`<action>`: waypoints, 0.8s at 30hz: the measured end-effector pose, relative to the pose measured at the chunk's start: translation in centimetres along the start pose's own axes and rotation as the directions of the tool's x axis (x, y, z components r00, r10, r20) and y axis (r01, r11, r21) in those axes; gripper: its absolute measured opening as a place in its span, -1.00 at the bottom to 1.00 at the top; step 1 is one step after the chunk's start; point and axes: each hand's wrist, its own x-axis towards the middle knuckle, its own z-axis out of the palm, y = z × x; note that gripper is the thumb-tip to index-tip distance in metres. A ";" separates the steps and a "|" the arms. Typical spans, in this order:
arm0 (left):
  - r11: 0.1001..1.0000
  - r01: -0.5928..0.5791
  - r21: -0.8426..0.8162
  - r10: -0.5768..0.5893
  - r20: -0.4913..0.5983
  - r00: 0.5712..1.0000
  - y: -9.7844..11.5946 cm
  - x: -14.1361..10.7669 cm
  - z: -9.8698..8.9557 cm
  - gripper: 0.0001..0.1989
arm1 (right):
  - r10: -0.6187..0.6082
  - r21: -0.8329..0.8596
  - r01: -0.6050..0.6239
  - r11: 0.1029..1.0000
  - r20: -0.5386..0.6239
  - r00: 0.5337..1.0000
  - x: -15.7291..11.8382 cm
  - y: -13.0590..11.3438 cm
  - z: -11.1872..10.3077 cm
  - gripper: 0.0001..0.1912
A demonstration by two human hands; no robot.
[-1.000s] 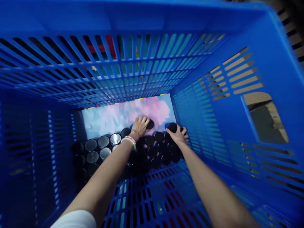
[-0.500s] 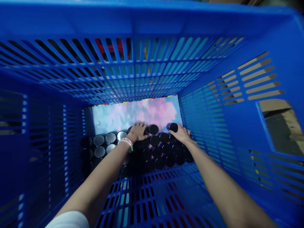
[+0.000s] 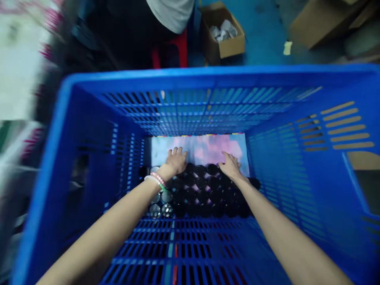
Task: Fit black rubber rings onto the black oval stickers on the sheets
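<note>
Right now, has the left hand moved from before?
Yes: the left hand moved left along the pink-blue sheet, closer to the left wall of the blue crate.

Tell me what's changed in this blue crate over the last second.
The left hand has shifted left along the dark containers; the right hand has moved left from the side wall, its index finger now out over the sheet, seemingly letting go of the container it held. The view reaches farther beyond the crate's rim. Packed rows remain.

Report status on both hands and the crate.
Left hand open at round pieces, right hand open too. Pieces mostly black, rowed inside blue crate. Left forearm hides some.
</note>
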 end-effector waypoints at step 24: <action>0.698 0.630 -0.339 -0.708 -0.454 0.541 -34.3 -43.4 -15.0 -0.02 | -0.908 -0.322 0.944 0.068 0.372 0.192 -22.1 -56.7 -9.1 0.09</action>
